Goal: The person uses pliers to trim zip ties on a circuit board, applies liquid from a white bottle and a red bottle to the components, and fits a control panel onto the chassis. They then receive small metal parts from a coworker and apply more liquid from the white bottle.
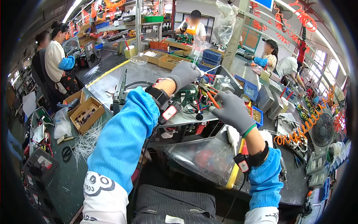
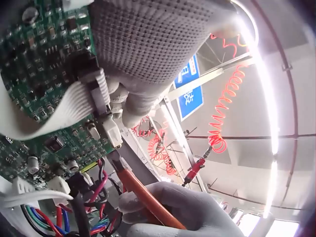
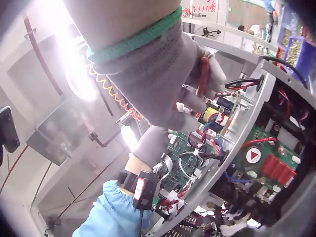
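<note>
Above a green circuit board (image 2: 54,54) inside an open metal unit, my gloved left hand (image 1: 183,76) (image 2: 148,47) has its fingers bent at the board's edge, beside a white connector (image 2: 111,131) and a ribbon cable. Thin white strips (image 1: 194,61) stick out by its fingertips; the pinch itself is partly hidden. My gloved right hand (image 1: 235,112) (image 3: 148,74) grips orange-handled pliers (image 1: 214,100) (image 2: 148,200). In the left wrist view their metal tip lies close below the white connector. Coloured wires (image 2: 61,219) run beneath the board.
Blue bins of small parts (image 1: 250,91) stand right of the unit, with cardboard boxes (image 1: 169,61) behind it. At the left are a box (image 1: 87,114), loose white strips (image 1: 89,140) and black scissors (image 1: 67,153). A clear plastic-covered piece (image 1: 201,156) lies in front. Several people work around.
</note>
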